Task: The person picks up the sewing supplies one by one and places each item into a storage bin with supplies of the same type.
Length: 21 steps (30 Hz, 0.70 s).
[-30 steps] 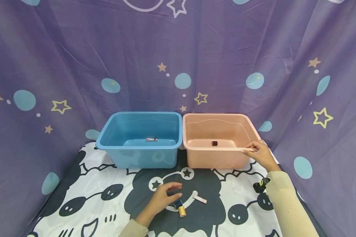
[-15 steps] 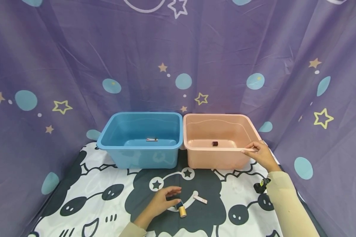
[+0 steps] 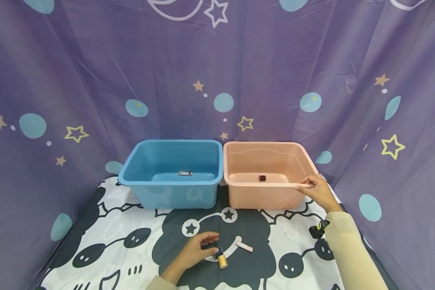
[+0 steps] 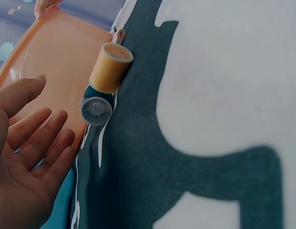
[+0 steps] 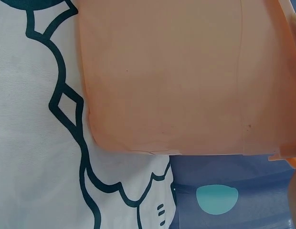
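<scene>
Thumb and fingers of my right hand (image 3: 320,194) grip the front right rim of the peach plastic tub (image 3: 264,197). My left hand (image 3: 199,250) hovers by the thread spools, palm turned toward them and fingers loosely extended, holding nothing. Its thumb lies close to a dark blue spool (image 4: 96,109); in the head view I cannot tell whether they touch. Against that spool lies a yellow thread spool (image 3: 222,262). To their right is a small white stick-like piece with reddish marks (image 3: 244,246). A dark brown spool (image 3: 262,178) sits on the peach tub's floor.
A blue tub (image 3: 174,195) stands beside the peach one, with a small white and red piece (image 3: 185,173) inside. Behind both hangs a purple curtain (image 3: 159,72). A patterned black and white cloth (image 3: 116,225) covers the surface.
My left hand has come slightly nearer to me, its thumb now level with the blue spool. The right hand keeps its place on the rim. The head view has tilted up a little.
</scene>
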Motion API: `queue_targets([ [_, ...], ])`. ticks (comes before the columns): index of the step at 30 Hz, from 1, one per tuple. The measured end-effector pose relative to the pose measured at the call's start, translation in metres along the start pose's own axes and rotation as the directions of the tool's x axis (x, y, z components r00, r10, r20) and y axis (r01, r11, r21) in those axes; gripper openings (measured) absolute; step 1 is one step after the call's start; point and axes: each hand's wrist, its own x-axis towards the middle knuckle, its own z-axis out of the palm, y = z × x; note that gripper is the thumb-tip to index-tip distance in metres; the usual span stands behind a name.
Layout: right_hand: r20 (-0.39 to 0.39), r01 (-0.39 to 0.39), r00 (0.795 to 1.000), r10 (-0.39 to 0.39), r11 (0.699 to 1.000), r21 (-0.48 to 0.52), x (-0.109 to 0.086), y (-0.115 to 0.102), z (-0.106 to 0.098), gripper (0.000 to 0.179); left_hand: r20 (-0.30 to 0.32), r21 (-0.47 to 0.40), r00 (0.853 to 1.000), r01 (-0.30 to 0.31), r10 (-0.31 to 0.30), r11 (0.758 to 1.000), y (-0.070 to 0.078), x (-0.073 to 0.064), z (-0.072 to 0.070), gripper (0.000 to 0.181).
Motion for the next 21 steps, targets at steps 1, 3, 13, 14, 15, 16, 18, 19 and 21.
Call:
queue_targets([
  [1,-0.003,0.003,1.000,-0.003,1.000,0.001,0.000,0.000,0.000,0.020,0.005,-0.006,1.000,0.002,-0.002,1.000,0.000,-0.001,0.000,0.041],
  [3,-0.006,0.004,1.000,-0.004,1.000,0.000,-0.001,0.001,0.000,0.020,0.015,-0.020,1.000,0.000,0.000,1.000,0.000,-0.002,0.000,0.041],
  [13,0.006,0.002,1.000,-0.002,1.000,0.008,-0.002,0.002,0.000,0.020,0.054,-0.060,0.999,0.002,0.001,0.998,-0.005,-0.005,-0.002,0.041],
  [14,0.009,0.001,1.000,-0.001,1.000,0.009,-0.001,0.002,0.000,0.020,0.056,-0.053,0.998,-0.001,0.004,0.999,-0.006,-0.005,-0.002,0.041],
  [15,0.012,-0.001,1.000,0.000,1.000,0.014,-0.001,0.002,0.000,0.020,0.058,-0.044,0.998,-0.005,0.008,0.999,-0.008,-0.005,-0.002,0.041],
  [16,0.013,-0.002,1.000,0.002,1.000,0.016,-0.001,0.001,0.000,0.020,0.061,-0.038,0.998,-0.009,0.011,0.999,-0.009,-0.005,-0.002,0.042],
  [18,0.015,0.004,1.000,-0.004,1.000,0.016,-0.001,-0.001,0.000,0.019,0.067,-0.029,0.998,-0.011,0.013,1.000,-0.011,-0.004,-0.002,0.042],
  [19,0.018,0.012,1.000,-0.012,1.000,0.020,-0.001,-0.003,0.000,0.018,0.073,-0.025,0.997,-0.017,0.018,1.000,-0.012,-0.004,-0.002,0.043],
  [21,0.021,0.014,1.000,-0.015,0.999,0.041,-0.003,-0.011,-0.002,0.017,0.093,-0.024,0.996,-0.006,0.009,1.000,-0.013,-0.005,-0.003,0.044],
])
